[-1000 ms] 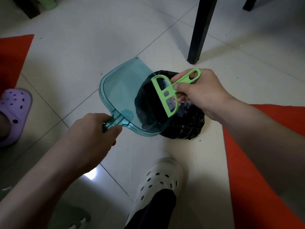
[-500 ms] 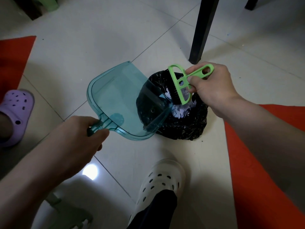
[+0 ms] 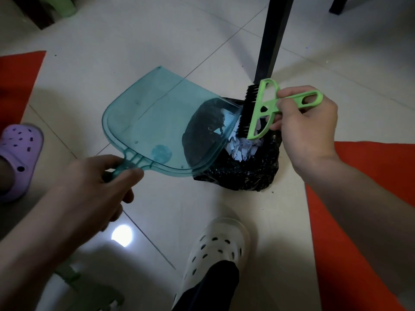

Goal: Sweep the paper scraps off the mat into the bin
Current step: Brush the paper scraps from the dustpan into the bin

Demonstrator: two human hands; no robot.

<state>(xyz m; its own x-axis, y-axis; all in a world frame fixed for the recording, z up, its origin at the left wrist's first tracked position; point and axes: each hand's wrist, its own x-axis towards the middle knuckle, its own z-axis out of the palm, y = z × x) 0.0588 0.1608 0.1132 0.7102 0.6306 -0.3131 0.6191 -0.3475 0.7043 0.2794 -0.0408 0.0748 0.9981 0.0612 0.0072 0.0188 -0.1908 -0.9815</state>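
Note:
My left hand (image 3: 94,187) grips the handle of a clear teal dustpan (image 3: 157,122), tipped with its front lip over the bin. The bin (image 3: 242,173) is small and lined with a black plastic bag; pale blue paper scraps (image 3: 241,149) lie inside it. My right hand (image 3: 307,129) holds the handle of a green hand brush (image 3: 265,108). Its black bristles sit against the dustpan's lip, right above the bin's mouth. A red mat (image 3: 363,198) lies on the floor to the right, under my right forearm.
A black table leg (image 3: 272,39) stands just behind the bin. Another red mat (image 3: 18,81) lies at the left edge. A purple clog (image 3: 18,149) is at the left, my white clog (image 3: 215,250) below the bin. The floor is pale tile.
The dustpan has drawn back to the left and lowered its tilt. The brush has swung from inside the pan to its lip over the bin, and scraps now show in the bag.

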